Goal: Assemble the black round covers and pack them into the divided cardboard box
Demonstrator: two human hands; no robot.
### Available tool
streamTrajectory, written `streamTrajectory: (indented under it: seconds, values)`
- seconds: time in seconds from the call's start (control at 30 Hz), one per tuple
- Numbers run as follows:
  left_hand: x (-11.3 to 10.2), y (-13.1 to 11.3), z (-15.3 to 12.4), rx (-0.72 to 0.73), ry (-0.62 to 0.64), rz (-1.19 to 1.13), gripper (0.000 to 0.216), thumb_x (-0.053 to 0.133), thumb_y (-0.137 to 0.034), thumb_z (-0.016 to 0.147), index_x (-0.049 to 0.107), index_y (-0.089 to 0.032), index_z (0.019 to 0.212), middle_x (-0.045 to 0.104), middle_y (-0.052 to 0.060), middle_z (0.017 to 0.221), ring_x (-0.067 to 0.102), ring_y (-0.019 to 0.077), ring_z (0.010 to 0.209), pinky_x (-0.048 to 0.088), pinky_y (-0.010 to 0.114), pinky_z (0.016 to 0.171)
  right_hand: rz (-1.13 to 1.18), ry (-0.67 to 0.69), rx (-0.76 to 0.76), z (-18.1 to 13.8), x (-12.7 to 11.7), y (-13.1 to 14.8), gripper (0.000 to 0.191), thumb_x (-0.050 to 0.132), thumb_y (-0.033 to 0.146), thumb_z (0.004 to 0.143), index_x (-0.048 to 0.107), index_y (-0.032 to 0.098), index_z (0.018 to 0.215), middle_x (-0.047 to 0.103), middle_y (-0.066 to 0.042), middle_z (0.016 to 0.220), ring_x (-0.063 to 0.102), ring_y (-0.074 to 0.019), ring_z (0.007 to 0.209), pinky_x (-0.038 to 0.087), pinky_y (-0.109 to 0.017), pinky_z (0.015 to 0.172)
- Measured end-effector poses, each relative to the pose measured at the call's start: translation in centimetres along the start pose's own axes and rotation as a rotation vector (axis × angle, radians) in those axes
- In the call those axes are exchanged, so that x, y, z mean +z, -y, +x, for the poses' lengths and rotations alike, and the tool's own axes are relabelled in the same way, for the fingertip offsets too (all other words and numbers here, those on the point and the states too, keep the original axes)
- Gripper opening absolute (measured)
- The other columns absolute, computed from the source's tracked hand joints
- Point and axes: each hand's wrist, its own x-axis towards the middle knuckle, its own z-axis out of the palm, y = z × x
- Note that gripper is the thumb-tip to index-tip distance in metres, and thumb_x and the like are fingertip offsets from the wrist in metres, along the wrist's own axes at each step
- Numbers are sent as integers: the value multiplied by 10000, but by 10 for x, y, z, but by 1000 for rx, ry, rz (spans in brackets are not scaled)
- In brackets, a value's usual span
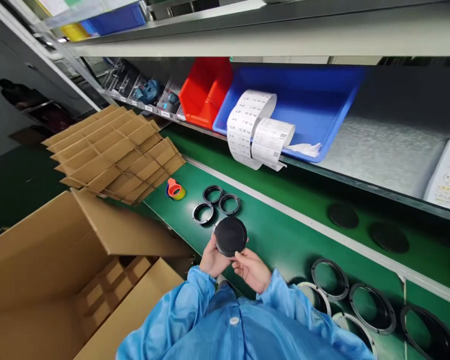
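Over the green bench (281, 250), your left hand (213, 260) grips a black disc (230, 236); your right hand (253, 269) pinches its lower edge.

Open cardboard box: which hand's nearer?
Left. The left hand, to the right of the open cardboard box, holds the black round part; the right hand, farther right, is at the part's lower edge.

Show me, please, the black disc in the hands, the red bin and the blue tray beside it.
Black disc (230, 236): head view, middle of its visible face.
Red bin (205, 90): head view, inside surface.
Blue tray (315, 111): head view, bare inside surface.
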Motion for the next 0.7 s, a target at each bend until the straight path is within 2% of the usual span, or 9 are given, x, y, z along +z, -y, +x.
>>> streamTrajectory:
  seconds: [0.07,0.1,0.17,0.23,0.3,0.33,0.5,0.7]
  values:
    - [-1,-4,-14,37,61,-157,601,435,-608,931,647,-143,1247,626,166,1329,395,370,1395,293,577,1147,-167,61,25,-5,14,-8,514,789,596,702,594,171,917,697,-47,818,638,-116,634,523,-223,567]
    - [-3,-6,-22,62,79,-214,587,411,-586,947,642,-148,1262,631,154,1327,384,357,1405,265,572,1164,-300,44,-20,-7,18,-7,514,719,639,754,596,172,931,685,-47,780,628,-134,616,530,-258,569]
    - [-4,-10,-37,115,103,-293,606,357,-599,960,604,-179,1320,615,126,1358,364,335,1421,213,575,1186,-626,-77,-263,-12,24,4,491,570,654,862,613,178,974,662,-57,781,621,-172,664,551,-343,645]
    - [-4,-12,-51,139,131,-329,649,320,-649,952,566,-208,1361,582,108,1402,349,328,1431,176,592,1193,-966,-186,-624,-19,30,18,412,494,560,943,648,208,1094,651,-88,944,614,-215,876,533,-429,844]
    - [-4,-12,-63,137,158,-330,683,307,-678,943,544,-211,1382,557,111,1428,344,330,1433,165,602,1192,-1232,-166,-894,-25,37,29,340,466,439,986,656,277,1217,593,-96,1158,522,-243,1109,444,-470,1016]
    - [-3,-11,-68,130,167,-326,696,306,-685,940,540,-204,1385,549,117,1435,347,332,1431,167,601,1192,-1326,-128,-960,-27,41,31,332,458,398,995,657,306,1243,558,-91,1227,472,-251,1170,415,-476,1052]
    - [-6,-5,-89,103,155,-317,660,313,-658,954,575,-198,1349,553,118,1429,403,345,1395,214,609,1175,-1523,-61,-1010,-22,52,20,334,461,326,996,671,318,1256,499,-90,1312,376,-280,1233,391,-500,1080]
    - [-8,-5,-100,71,113,-330,645,377,-653,941,585,-188,1336,576,129,1403,443,358,1364,248,612,1160,-1414,10,-1000,-26,54,10,329,449,311,998,655,313,1254,534,-78,1297,406,-261,1234,397,-484,1080]
